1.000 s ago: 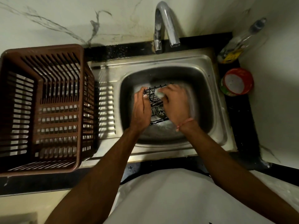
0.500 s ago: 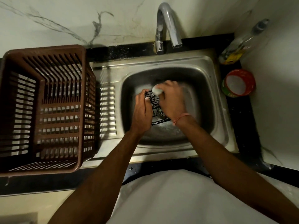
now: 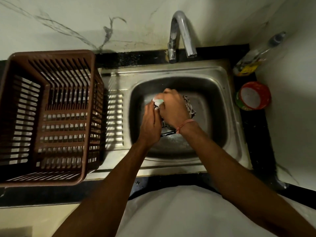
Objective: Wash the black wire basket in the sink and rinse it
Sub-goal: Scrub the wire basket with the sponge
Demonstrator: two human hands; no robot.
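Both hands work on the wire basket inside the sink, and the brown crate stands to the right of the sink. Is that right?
Not quite. In the head view the brown crate stands to the left of the sink, not the right. The rest holds: the left hand and right hand work on the wire basket inside the sink.

Two hands: left hand [image 3: 150, 125], right hand [image 3: 174, 106]. One black wire basket [image 3: 189, 106], one sink [image 3: 227, 117], one tap [image 3: 181, 35], one brown crate [image 3: 49, 117], one bottle [image 3: 256, 55], one red tub [image 3: 253, 95], one sponge [image 3: 158, 100].
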